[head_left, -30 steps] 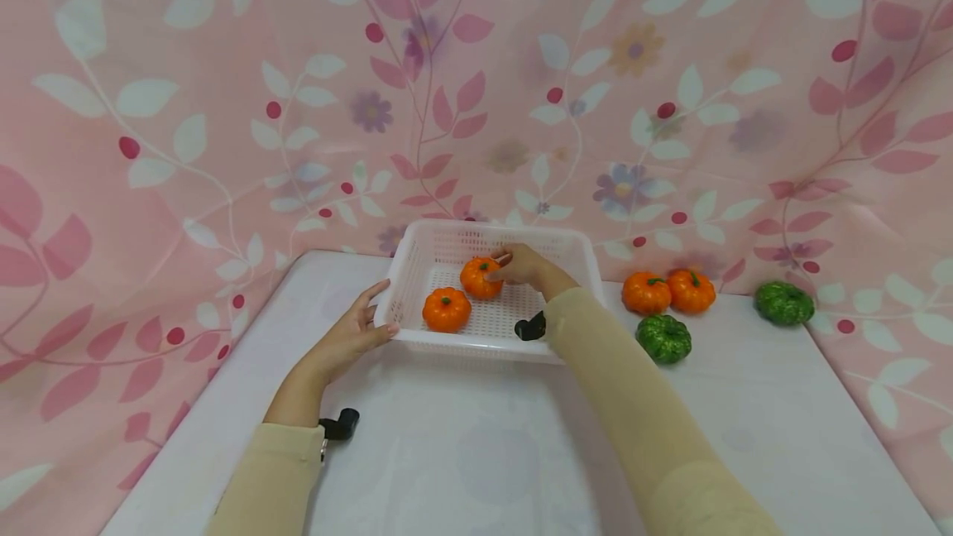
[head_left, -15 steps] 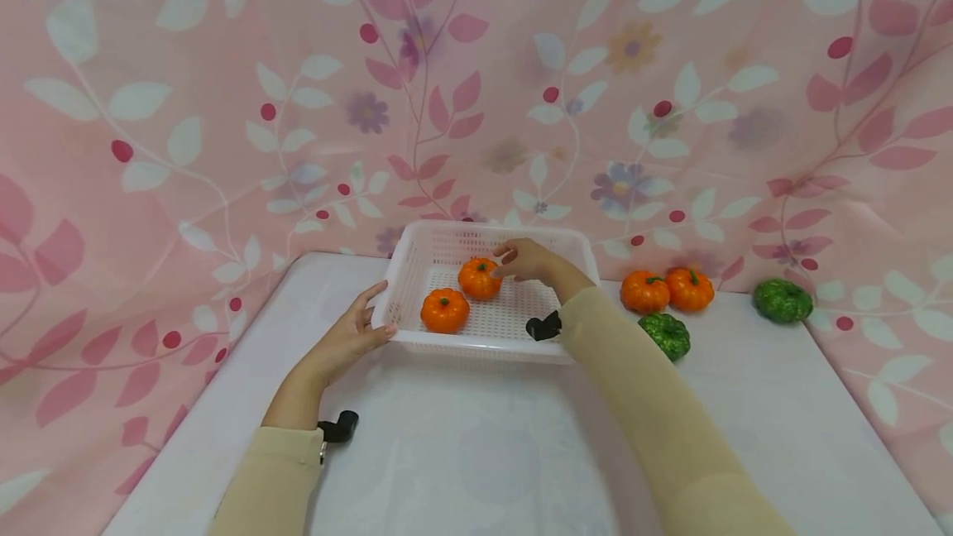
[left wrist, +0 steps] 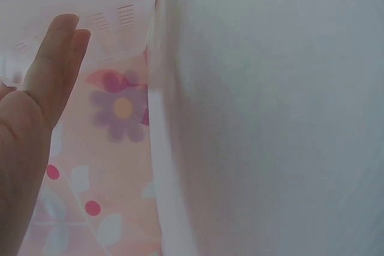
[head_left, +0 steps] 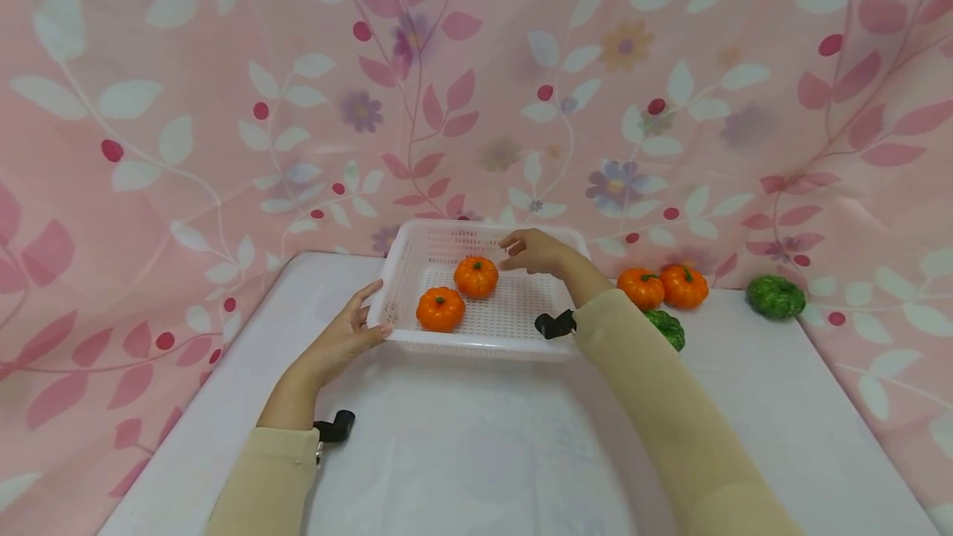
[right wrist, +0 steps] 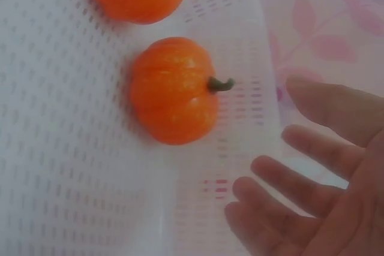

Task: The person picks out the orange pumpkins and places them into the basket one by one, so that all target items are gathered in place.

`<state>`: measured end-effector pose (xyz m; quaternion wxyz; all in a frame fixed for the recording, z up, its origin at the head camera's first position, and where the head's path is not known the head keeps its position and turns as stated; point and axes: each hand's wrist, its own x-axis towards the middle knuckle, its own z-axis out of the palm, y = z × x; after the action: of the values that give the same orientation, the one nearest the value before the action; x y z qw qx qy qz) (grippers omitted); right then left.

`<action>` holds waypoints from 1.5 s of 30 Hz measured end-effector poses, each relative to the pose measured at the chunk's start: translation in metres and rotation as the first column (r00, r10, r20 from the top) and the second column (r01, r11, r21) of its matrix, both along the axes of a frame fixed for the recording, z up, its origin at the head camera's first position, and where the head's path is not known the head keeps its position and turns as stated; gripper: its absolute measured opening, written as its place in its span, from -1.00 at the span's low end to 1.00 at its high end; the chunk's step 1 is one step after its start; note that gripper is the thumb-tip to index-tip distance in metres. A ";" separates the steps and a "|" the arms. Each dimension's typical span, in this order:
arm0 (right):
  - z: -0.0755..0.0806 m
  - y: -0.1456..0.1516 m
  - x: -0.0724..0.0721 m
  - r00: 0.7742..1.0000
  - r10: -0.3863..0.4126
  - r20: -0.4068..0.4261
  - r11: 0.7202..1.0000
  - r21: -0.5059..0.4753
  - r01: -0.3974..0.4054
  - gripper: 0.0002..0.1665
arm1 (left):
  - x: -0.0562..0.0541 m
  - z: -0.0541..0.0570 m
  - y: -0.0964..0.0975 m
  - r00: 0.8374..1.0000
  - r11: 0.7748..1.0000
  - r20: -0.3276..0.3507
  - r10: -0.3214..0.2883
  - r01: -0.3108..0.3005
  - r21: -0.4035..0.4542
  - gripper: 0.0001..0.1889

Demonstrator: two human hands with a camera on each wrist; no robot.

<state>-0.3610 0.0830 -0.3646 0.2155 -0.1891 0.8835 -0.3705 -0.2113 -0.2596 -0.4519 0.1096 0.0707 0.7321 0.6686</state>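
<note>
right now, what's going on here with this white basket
A person's left hand rests against the left end of a white basket, while their right hand hovers over it, holding nothing. Two orange pumpkins sit inside, neither touched. On the table to the right lie two more orange pumpkins and two green pumpkins, one green partly hidden by the right sleeve.

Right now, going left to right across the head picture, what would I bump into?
Left hand, nearer orange pumpkin, farther orange pumpkin, right hand, third orange pumpkin, fourth orange pumpkin, rightmost green pumpkin.
</note>
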 end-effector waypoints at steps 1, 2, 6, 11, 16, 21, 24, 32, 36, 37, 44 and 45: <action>0.002 0.001 0.001 1.000 0.005 -0.006 1.000 0.007 -0.005 -0.33 | 0.000 0.000 0.000 1.000 1.000 -0.001 -0.002 0.002 0.003 -0.08; 0.004 0.003 0.003 1.000 0.011 -0.010 1.000 0.010 -0.011 -0.33 | 0.000 0.000 0.000 1.000 1.000 0.000 -0.002 0.002 0.006 -0.08; 0.012 0.011 0.012 1.000 0.026 -0.014 1.000 0.009 -0.026 -0.34 | 0.000 0.000 0.001 1.000 1.000 0.005 0.000 0.000 0.012 -0.07; 0.016 0.021 0.021 0.999 0.032 -0.044 0.999 0.017 -0.031 -0.33 | -0.001 0.000 0.001 1.000 1.000 0.010 0.006 -0.006 0.009 -0.06; 0.020 0.028 0.030 0.996 0.024 -0.084 0.999 0.027 -0.022 -0.34 | 0.000 0.000 0.001 1.000 1.000 0.009 0.012 -0.013 0.001 -0.07; 0.025 0.038 0.041 0.995 0.027 -0.091 1.000 -0.010 -0.028 -0.34 | 0.000 0.000 0.001 1.000 1.000 0.006 0.011 -0.011 0.005 -0.08; 0.029 0.046 0.047 0.995 0.018 -0.101 1.000 -0.022 -0.021 -0.34 | -0.001 0.000 0.001 1.000 1.000 0.008 0.008 -0.008 0.009 -0.08; 0.035 0.070 0.062 0.993 -0.042 -0.107 0.999 -0.038 0.038 -0.31 | -0.001 -0.001 0.000 1.000 1.000 0.007 0.000 0.000 0.012 -0.08; 0.031 0.080 0.068 0.991 -0.075 -0.107 0.995 -0.073 0.067 -0.32 | 0.000 0.000 0.000 1.000 1.000 0.003 -0.003 0.003 0.012 -0.09; 0.030 0.083 0.069 0.990 -0.081 -0.117 0.994 -0.077 0.073 -0.32 | 0.000 0.000 0.000 1.000 1.000 0.001 -0.002 0.002 0.007 -0.09; 0.020 0.094 0.080 0.975 -0.154 -0.160 0.988 -0.054 0.147 -0.29 | -0.001 0.000 0.001 1.000 1.000 0.000 0.000 0.000 0.004 -0.09; 0.019 0.096 0.081 0.973 -0.161 -0.164 0.986 -0.058 0.154 -0.30 | -0.001 -0.001 0.000 1.000 1.000 0.000 -0.002 0.002 0.007 -0.08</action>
<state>-0.2798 0.1795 -0.3458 0.1056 -0.1539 0.9022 -0.3889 -0.2123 -0.2592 -0.4525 0.1098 0.0717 0.7297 0.6711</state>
